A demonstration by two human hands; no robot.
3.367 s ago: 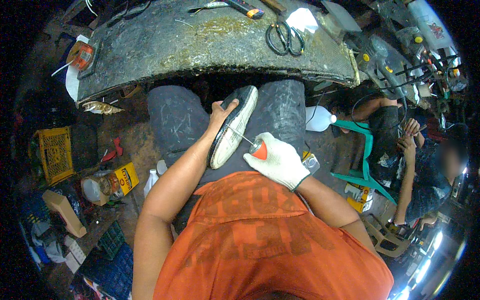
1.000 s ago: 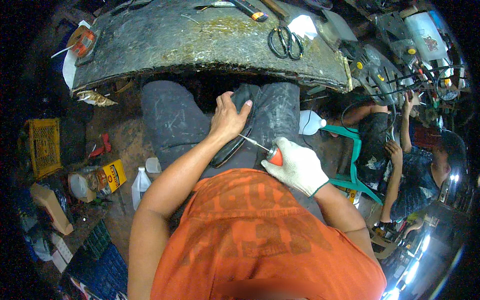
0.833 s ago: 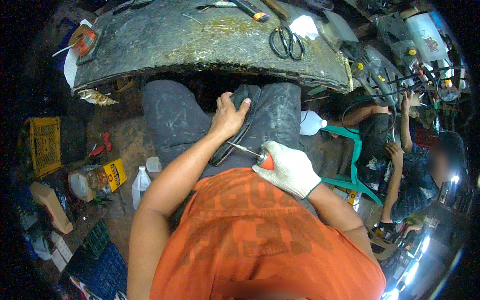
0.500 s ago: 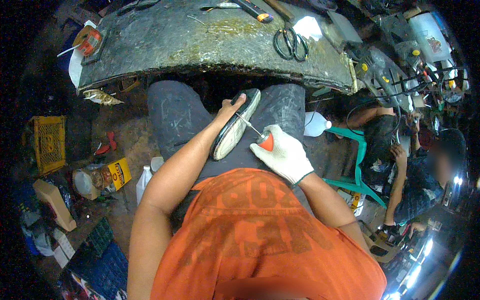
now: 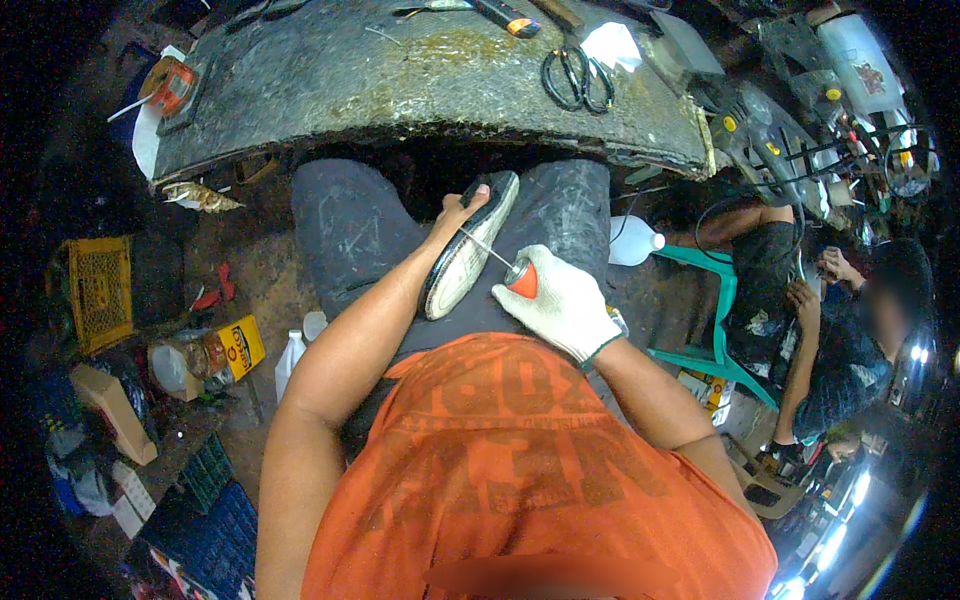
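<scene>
A black shoe with a pale, worn sole (image 5: pixel 466 277) lies tilted over my lap, its sole facing up and to the right. My bare left hand (image 5: pixel 462 214) is closed around its middle, thumb over the upper edge. In a white knit glove with a green cuff, my right hand (image 5: pixel 562 308) grips the red handle of an awl (image 5: pixel 524 279). The awl's thin metal shaft reaches across the sole toward the shoe's left edge, near my left fingers. Whether its tip is in the shoe I cannot tell.
Ahead stands a worn workbench (image 5: pixel 330 95) with black-handled scissors (image 5: pixel 578 80), a cutter knife (image 5: pixel 505 15) and an orange roll (image 5: pixel 172 86). A green plastic chair (image 5: pixel 722 310) and a seated co-worker (image 5: pixel 835 340) are at right. A yellow crate (image 5: pixel 98 293) stands left.
My right hand and the awl have shifted slightly left, closer to the shoe. The shoe has turned a little in my left hand. At right, the co-worker's hands have moved.
</scene>
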